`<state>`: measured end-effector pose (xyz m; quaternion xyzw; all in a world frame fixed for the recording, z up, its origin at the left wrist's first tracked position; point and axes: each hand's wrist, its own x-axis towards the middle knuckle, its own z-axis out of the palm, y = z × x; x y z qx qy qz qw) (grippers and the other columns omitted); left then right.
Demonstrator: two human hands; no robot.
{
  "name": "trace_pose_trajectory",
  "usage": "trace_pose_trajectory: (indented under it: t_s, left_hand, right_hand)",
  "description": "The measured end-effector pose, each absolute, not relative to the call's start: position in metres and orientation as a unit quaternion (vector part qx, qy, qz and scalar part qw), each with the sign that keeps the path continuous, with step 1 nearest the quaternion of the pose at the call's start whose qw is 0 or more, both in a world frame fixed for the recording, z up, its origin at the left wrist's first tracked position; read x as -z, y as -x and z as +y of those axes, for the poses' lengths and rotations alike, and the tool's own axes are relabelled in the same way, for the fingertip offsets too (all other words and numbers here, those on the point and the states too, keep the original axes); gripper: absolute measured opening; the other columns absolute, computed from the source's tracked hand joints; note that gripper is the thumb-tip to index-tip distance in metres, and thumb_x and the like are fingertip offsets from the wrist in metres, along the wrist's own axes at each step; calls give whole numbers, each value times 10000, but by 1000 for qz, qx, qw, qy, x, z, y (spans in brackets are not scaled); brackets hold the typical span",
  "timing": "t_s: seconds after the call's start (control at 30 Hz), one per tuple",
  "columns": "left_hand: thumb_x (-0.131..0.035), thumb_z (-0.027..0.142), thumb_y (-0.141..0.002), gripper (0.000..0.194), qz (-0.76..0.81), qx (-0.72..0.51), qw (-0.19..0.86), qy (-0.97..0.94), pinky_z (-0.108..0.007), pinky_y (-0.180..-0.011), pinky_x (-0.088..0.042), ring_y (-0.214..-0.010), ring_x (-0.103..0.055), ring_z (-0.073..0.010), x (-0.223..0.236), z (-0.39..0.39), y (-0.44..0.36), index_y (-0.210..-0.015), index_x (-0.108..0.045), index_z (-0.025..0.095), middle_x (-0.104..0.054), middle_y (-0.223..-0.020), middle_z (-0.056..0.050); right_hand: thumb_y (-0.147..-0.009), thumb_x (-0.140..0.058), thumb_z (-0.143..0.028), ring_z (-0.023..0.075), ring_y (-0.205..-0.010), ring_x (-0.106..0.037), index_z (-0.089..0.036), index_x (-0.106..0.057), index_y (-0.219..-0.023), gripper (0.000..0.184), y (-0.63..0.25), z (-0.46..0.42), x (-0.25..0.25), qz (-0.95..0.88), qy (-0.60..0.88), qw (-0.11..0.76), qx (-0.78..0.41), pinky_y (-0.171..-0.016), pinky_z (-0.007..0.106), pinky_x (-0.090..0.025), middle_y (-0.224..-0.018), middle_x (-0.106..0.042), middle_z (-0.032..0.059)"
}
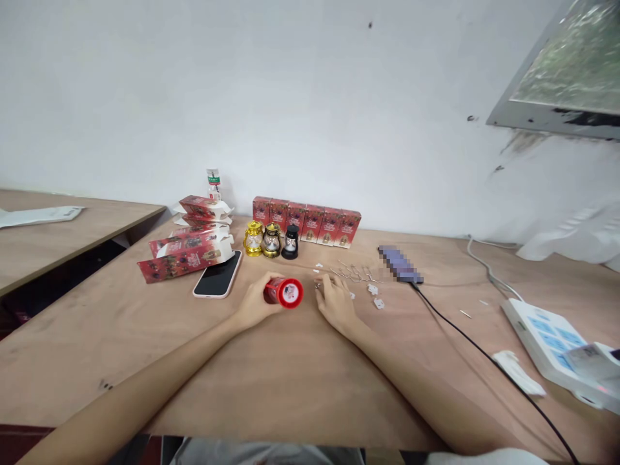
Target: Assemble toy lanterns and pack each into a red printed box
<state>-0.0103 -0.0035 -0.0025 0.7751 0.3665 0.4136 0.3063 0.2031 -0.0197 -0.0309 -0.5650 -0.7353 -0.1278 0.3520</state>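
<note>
My left hand (pixel 258 301) is wrapped round a red cylindrical object (pixel 274 290). Its round end faces me and shows a raised red rim and a white picture disc; the rest is partly hidden by my fingers. To its right, my right hand (pixel 336 302) rests low over the table with its fingers bent together at a small shiny bit. What they pinch is too small to make out. Just beyond that hand lie thin wire hooks (pixel 356 271) and small clear plastic pieces (pixel 372 289). Behind my hands stand a gold lantern (pixel 253 239), a bronze lantern (pixel 272 241) and a black lantern (pixel 290 242).
Several red boxes (pixel 314 223) stand in a row by the wall. Opened red cartons (pixel 186 255) pile up at left beside a phone (pixel 217 274). At right lie another phone (pixel 400 263) on a black cable (pixel 465 334) and a white power strip (pixel 547 342).
</note>
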Motion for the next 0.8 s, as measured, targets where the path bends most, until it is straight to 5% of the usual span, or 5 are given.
trace_pose_trajectory:
  t_s: [0.8]
  left_hand:
    - [-751, 274, -566, 478, 357, -407, 306, -783, -312, -810, -470, -893, -608, -207, 0, -5, 10, -984, -535, 193, -645, -978, -30]
  right_hand:
    - [-798, -487, -48, 224, -850, -541, -217, -541, -841, 183, -201, -24, 28, -800, 494, 329, 92, -708, 331, -375, -850, -700, 29]
